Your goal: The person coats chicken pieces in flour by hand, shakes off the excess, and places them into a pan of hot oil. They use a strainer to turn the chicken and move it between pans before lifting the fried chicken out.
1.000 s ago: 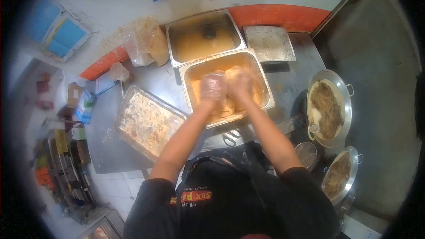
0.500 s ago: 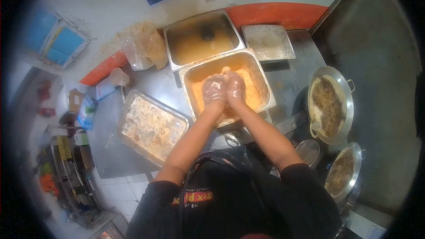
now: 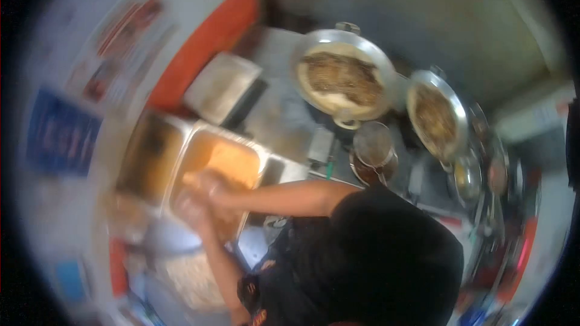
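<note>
Both my hands are together inside a metal tub (image 3: 258,146) of orange powder (image 3: 235,163), in clear plastic gloves and blurred by motion. My left hand (image 3: 193,210) comes in from below, and my right hand (image 3: 214,188) lies against it from the right. Their fingers seem closed around a pale, powder-coated piece (image 3: 191,177), mostly hidden and too smeared to name. Beside the tub, a second metal tub (image 3: 142,166) holds murky brownish liquid.
A pale, powder-dusted tray (image 3: 223,87) sits above the tubs. Two wide pans (image 3: 382,60) of bubbling oil with brown food stand to the right, with a round strainer (image 3: 373,145) below them. Another flour-covered tray (image 3: 190,278) lies at lower left.
My view has swung to the right and turned, so the tubs now appear at left and the pans near the top. Both hands stay together in the powder tub.
</note>
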### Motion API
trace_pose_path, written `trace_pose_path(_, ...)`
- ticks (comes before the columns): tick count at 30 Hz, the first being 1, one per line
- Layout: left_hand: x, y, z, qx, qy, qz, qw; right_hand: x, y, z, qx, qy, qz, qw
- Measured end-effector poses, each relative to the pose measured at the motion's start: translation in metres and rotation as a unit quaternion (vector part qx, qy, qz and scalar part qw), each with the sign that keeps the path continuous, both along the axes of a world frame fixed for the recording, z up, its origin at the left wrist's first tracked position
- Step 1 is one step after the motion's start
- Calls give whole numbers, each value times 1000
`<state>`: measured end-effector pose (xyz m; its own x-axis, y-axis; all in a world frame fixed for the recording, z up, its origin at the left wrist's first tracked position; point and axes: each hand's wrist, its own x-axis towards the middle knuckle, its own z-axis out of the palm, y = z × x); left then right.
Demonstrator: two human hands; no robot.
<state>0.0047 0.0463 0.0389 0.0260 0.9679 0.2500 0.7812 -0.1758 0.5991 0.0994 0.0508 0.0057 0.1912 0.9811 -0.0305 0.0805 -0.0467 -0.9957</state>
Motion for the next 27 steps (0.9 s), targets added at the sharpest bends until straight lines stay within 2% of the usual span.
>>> trace_pose_path(1,-33,5,-24,114,157,-11,981,15,0,16,-13,-91,29,995)
trace_pose_path(2,-39,14,-27,234,302,-6,924,27,2,23,-31,-177,72,981)
trace_pose_path(3,-35,21,-40,243,300,-25,922,23,-3,29,-32,-173,50,983)
trace_pose_path(4,-17,16,-34,116,98,24,988,12,-10,32,-31,-46,-10,998)
trace_pose_path(5,-8,11,-29,-23,-109,76,991,5,-11,29,-28,82,-64,994)
trace_pose_path(6,-16,10,-26,-24,-104,71,992,6,-5,20,-28,87,-70,993)
trace_pose_path(8,-36,12,-12,-50,-12,-57,997,7,15,-14,-144,157,137,967)
trace_pose_path(9,-11,-2,36,-142,87,30,986,4,15,-16,-144,158,136,967)
trace_pose_path(10,-7,-1,19,-142,87,30,986,-2,12,-18,-34,102,38,993)
trace_pose_path(11,-5,0,-10,-24,78,16,997,-11,5,-20,72,45,-62,994)
trace_pose_path(12,-6,-1,-25,94,68,1,993,-18,0,-19,177,-13,-161,971)
trace_pose_path(13,-2,-9,3,77,185,-52,978,-10,-8,4,64,33,-164,984)
trace_pose_path(14,-7,-7,3,79,186,-53,978,8,-11,24,66,35,-165,984)
trace_pose_path(15,-20,-5,-1,-21,87,-65,994,28,-11,42,-45,107,-64,991)
trace_pose_path(16,-33,-2,-10,-117,-17,-74,990,37,-9,49,-154,172,42,972)
trace_pose_path(17,-27,4,-23,32,50,-99,993,31,-11,43,-39,131,12,990)
trace_pose_path(18,-35,0,-28,31,54,-95,994,25,-14,36,-40,135,17,990)
trace_pose_path(20,2,-18,27,22,332,-97,938,32,-23,52,-55,69,24,996)
trace_pose_path(21,-23,-9,2,48,183,-102,977,22,-4,19,-174,158,94,967)
trace_pose_path(22,-40,-8,-6,48,180,-97,978,27,-3,8,-175,155,98,967)
trace_pose_path(23,-53,-11,-9,23,119,-90,989,33,-5,3,-24,36,44,998)
trace_pose_path(24,-62,-10,-13,1,57,-84,995,40,-5,0,131,-82,-14,988)
trace_pose_path(25,-31,-15,28,-93,279,43,955,57,-4,6,130,-71,19,989)
trace_pose_path(27,-32,-20,28,-71,263,50,961,94,8,12,156,-231,80,957)
